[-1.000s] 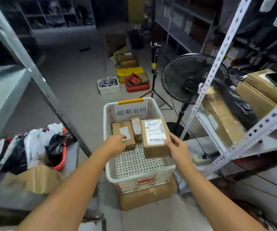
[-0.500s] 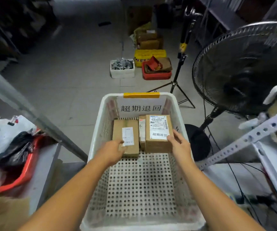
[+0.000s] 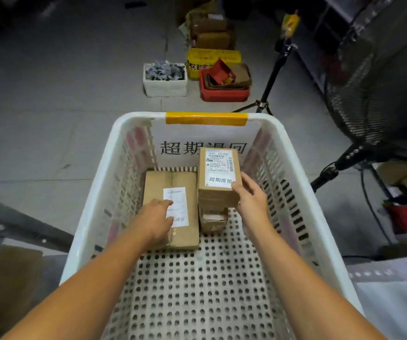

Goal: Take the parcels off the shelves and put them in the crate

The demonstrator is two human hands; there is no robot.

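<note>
Parcels now lowered inside the crate (image 3: 138, 116): left hand (image 3: 157, 222) rests flat-fingered on the flat parcel (image 3: 158, 187), 11 o'clock; right hand (image 3: 251, 197) grips the labelled box (image 3: 218, 173), 1 o'clock; release remains.

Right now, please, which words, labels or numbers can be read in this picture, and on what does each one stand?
"超期退回", partly hidden: paper sign inside the white crate.
"超期滞留", as it seems: label on the raised parcel.
"民勤", uncertain, then cut off: yellow box.
Too small to read: the raised parcel's fine print and barcode.
Too blurred to read: label on the flat parcel.
</note>
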